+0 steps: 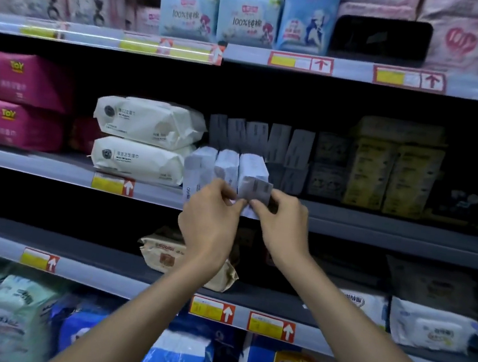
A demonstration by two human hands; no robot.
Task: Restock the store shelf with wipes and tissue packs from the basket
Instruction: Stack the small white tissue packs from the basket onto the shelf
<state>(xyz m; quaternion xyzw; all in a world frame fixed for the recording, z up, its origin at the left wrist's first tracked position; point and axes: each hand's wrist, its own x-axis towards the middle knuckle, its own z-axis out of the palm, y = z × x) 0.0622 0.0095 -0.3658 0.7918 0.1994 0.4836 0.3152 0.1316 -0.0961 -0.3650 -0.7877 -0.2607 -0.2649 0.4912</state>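
While left hand (210,220) and right hand (284,224) pinch its lower front edge, tissue bundle (233,166) stands upright at shelf (49,168) lip, directly ahead.

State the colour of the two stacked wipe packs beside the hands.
The wipe packs are white with dark print; head view.

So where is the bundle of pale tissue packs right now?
Head view, near centre: the bundle sits at the middle shelf front edge, right of the stacked white wipes packs, pinched by the left hand and right hand.
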